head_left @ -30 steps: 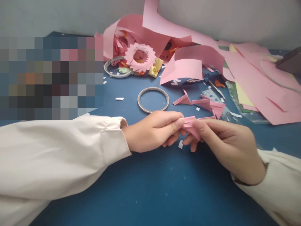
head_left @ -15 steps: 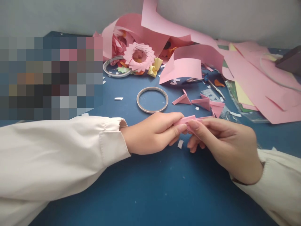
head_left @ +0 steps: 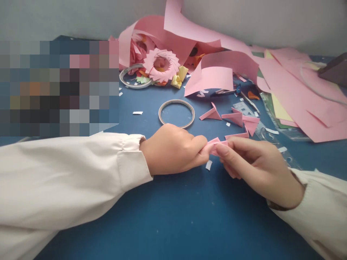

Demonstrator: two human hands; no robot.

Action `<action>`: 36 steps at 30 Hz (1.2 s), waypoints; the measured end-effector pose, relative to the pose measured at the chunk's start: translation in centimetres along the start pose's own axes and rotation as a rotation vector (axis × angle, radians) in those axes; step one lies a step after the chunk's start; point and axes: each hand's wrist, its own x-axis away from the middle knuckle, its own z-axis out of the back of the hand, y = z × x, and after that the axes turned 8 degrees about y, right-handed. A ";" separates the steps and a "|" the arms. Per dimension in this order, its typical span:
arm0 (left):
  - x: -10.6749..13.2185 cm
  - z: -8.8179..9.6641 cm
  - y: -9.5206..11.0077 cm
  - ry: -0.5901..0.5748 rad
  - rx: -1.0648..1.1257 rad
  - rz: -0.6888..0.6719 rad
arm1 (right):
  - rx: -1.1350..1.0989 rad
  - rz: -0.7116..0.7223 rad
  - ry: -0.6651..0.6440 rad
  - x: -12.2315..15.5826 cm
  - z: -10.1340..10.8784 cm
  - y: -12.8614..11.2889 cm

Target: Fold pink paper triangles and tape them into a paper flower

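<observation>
Between my two hands is a small folded piece of pink paper, raised over the blue table. My left hand pinches its left end, thumb and forefinger closed on it. The thumb and fingers of my right hand grip its right end. The fingers cover much of the paper, so its full shape is hidden. Just beyond my hands lie several folded pink paper pieces. A thin roll of tape lies flat behind my left hand.
At the back stand a ring of folded pink paper, another tape roll and curled pink sheets. Scissors and a clear ruler lie right of centre. Pink sheets spread at the right. White scraps dot the blue table.
My left hand has turned knuckles-up and its fingers have curled in tighter on the pink paper. My right fingers have drawn closer together. The paper stays held between both hands.
</observation>
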 end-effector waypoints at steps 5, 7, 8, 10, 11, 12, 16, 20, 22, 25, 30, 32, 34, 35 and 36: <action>0.1 -0.1 -0.1 0.054 -0.287 -0.190 | 0.453 0.240 0.061 0.5 -0.3 1.0; 0.0 0.0 0.0 0.012 -0.313 -0.226 | 0.607 0.331 0.099 0.6 -0.3 1.3; 0.0 0.0 0.0 -0.029 -0.310 -0.247 | 0.675 0.383 0.131 0.5 -0.4 1.4; 0.0 0.1 -0.1 -0.114 -0.288 -0.286 | 0.755 0.485 0.201 0.4 -0.3 1.5; 0.0 0.2 -0.1 -0.141 -0.280 -0.297 | 0.756 0.547 0.219 0.3 -0.3 1.6; 0.0 0.3 -0.1 -0.156 -0.278 -0.300 | 0.739 0.616 0.225 0.2 -0.2 1.6; -0.2 0.7 0.2 -0.098 -0.288 -0.351 | 0.619 0.805 0.114 -0.2 0.1 1.6; 0.1 0.7 0.6 -0.046 -0.254 -0.427 | 0.596 0.836 0.056 -0.3 0.1 1.6; 0.3 0.7 0.6 -0.034 -0.229 -0.393 | 0.617 0.850 0.052 -0.3 0.1 1.6; 0.3 1.1 0.6 0.071 -0.360 -0.238 | 0.627 0.851 0.058 -0.2 0.1 1.7; -0.4 1.9 0.5 -0.117 -0.753 0.086 | 0.679 0.881 0.105 -0.4 0.1 2.0; -0.5 1.6 0.2 -0.190 -0.735 0.094 | 0.651 0.857 0.116 -0.4 0.0 2.2; -0.4 1.1 -0.3 -0.122 -0.641 0.077 | 0.610 0.838 0.129 -0.4 0.1 2.2; -0.3 0.8 -0.4 -0.055 -0.559 0.070 | 0.592 0.829 0.150 -0.3 0.2 2.2; -0.2 0.5 -0.6 0.012 -0.456 0.070 | 0.582 0.818 0.182 -0.3 0.3 2.2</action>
